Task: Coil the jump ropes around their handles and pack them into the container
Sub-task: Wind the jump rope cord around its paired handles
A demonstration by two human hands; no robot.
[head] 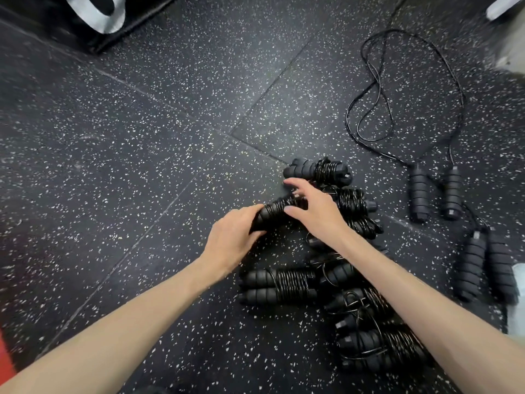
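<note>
— What are the hands busy with?

— The left hand (233,237) has its fingers curled round the butt end of a coiled rope bundle (277,210), which it holds tilted just off the speckled floor (142,137). The right hand (312,207) hovers over the other end, fingers spread and relaxed, tips touching the wraps. My guess is that it is steadying the coil so that it won't spring loose.

— And the rest?

— Just beyond the right fingertips lies a finished bundle (316,169); more are heaped under and behind that wrist, another (279,285) below the left hand. They are probably piled together ready for packing. Well to the right of the fingers an uncoiled rope (403,89) sprawls in loose loops, its two handles (434,194) side by side.

— Materials?

— Ribbed matte foam grips, thin glossy black cord wound in tight rings, rubbery flecked floor tiles.

— The container?

— I cannot say; the black-and-white bag (93,15) far beyond the left fingers may be it.
</note>
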